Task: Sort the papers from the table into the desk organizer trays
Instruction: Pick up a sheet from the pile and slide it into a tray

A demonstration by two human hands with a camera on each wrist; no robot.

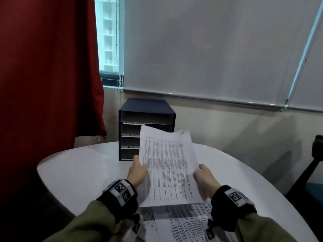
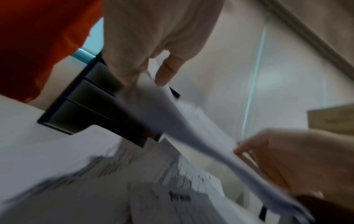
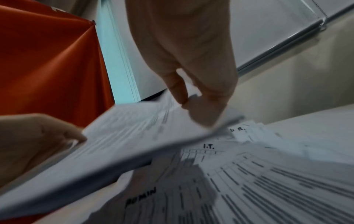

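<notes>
I hold a printed sheet (image 1: 167,165) above the white table (image 1: 78,172), tilted up toward the dark blue desk organizer (image 1: 145,109) with its stacked trays. My left hand (image 1: 139,169) pinches the sheet's left edge, and my right hand (image 1: 203,173) pinches its right edge. The left wrist view shows the sheet (image 2: 191,125) edge-on between my left hand (image 2: 151,75) and right hand (image 2: 283,153), with the organizer (image 2: 76,109) behind. In the right wrist view my right hand (image 3: 193,106) grips the sheet (image 3: 118,144). More papers (image 1: 185,222) lie under my wrists, some hand-labelled (image 3: 208,146).
A red curtain (image 1: 43,84) hangs at the left beside a window (image 1: 108,35). A grey roller blind (image 1: 209,49) covers the wall behind the organizer. A dark chair (image 1: 312,172) stands at the right past the table's rounded edge.
</notes>
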